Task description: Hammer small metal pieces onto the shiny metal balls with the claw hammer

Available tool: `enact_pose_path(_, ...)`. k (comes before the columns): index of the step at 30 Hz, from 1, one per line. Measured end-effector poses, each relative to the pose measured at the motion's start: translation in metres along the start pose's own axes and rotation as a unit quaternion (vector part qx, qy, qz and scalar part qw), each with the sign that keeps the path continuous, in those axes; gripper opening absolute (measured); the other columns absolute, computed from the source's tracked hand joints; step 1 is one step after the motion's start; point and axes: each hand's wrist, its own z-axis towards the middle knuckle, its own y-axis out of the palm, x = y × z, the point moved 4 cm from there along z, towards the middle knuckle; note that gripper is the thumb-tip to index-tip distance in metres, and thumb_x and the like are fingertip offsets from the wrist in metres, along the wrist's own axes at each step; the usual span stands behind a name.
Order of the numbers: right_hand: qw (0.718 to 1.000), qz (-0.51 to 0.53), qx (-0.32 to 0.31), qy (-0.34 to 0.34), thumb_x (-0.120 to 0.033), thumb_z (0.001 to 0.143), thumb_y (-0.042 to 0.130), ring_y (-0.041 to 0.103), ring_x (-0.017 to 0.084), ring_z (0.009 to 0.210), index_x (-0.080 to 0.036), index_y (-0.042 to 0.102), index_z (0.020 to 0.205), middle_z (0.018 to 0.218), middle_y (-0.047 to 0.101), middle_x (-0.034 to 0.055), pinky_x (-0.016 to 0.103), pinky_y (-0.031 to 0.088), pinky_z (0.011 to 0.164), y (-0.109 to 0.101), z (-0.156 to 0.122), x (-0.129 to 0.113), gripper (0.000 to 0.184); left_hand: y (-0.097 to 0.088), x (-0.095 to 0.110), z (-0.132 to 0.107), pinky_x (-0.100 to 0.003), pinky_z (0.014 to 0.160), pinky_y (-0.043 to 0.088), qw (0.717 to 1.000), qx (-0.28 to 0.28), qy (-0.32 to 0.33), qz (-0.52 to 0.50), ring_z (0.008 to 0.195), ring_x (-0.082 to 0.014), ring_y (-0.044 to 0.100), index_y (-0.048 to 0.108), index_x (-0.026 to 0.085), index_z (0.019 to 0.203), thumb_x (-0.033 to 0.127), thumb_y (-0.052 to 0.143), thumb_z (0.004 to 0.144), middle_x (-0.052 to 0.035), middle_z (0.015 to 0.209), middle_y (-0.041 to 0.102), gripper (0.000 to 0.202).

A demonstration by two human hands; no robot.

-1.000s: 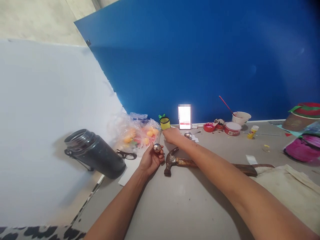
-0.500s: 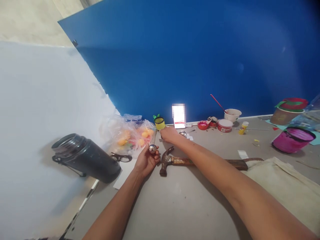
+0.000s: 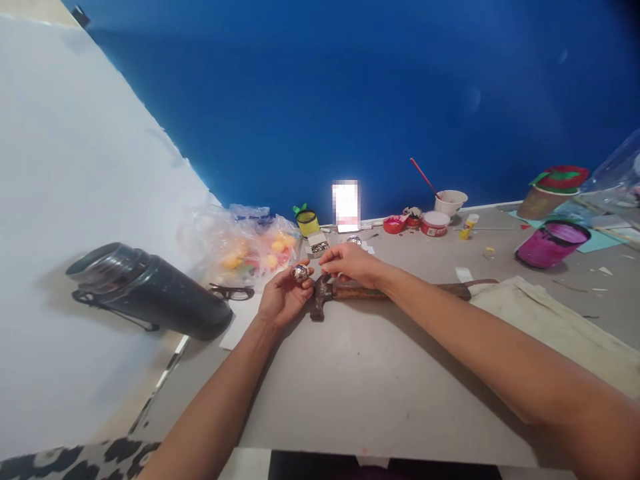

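Observation:
My left hand [image 3: 283,299] holds a small shiny silver ball [image 3: 300,273] in its fingertips, just above the grey table [image 3: 360,380]. My right hand [image 3: 350,263] is close beside it, fingers pinched together near the ball; what they hold, if anything, is too small to see. A rusty hammer [image 3: 345,293] with a wooden handle lies on the table under both hands. A small open white box [image 3: 317,244] of silvery bits sits just behind the hands, and a second silver ball [image 3: 354,240] lies beyond it.
A dark flask [image 3: 150,293] lies on its side at left beside black scissors [image 3: 231,291] and a plastic bag of coloured items [image 3: 250,250]. Yellow cup [image 3: 307,222], paint pots [image 3: 434,223], a bowl with brush [image 3: 450,200], a magenta pot [image 3: 547,243] and beige cloth [image 3: 550,327] lie around.
My right hand has drawn back from beside the yellow cup to my left hand and the ball. The white box now shows where the hand was. The view has tilted down.

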Motion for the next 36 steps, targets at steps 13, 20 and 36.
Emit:
enact_pose_path(13,0.988,0.140,-0.065,-0.019,-0.034,0.061,0.095,0.055,0.009,0.059,-0.016,0.070,0.077,0.065,0.067,-0.0006,0.022,0.042,0.053,-0.010,-0.042,0.032,0.034,0.020,-0.016,-0.015,-0.024,0.058,0.051,0.995,-0.056,-0.023,0.084,0.065,-0.0121,0.059,0.072,0.010,0.111,0.029,0.078,0.085,-0.0081,0.089,0.068,0.033)
enact_pose_path(20,0.972,0.213,-0.091,0.032,-0.035,0.061,0.097,0.062,0.010,0.066,-0.015,0.076,0.084,0.081,0.075,0.0054,0.020,0.047,0.056,-0.007,-0.044,0.036,0.038,0.023,-0.020,-0.018,-0.022,0.044,0.037,0.987,-0.035,0.013,0.158,0.050,-0.0108,0.049,0.070,0.014,0.103,0.056,0.073,0.086,-0.0015,0.069,0.060,0.046)
enact_pose_path(36,0.975,0.213,-0.044,0.032,-0.039,0.062,0.096,0.062,0.011,0.065,-0.017,0.073,0.078,0.077,0.074,0.0030,0.022,0.045,0.056,0.021,-0.057,0.032,0.035,0.036,-0.016,-0.039,-0.027,0.048,0.033,0.872,0.002,0.192,0.451,0.049,-0.0135,0.045,0.066,0.018,0.084,0.076,0.040,0.095,-0.0018,0.059,0.059,0.065)
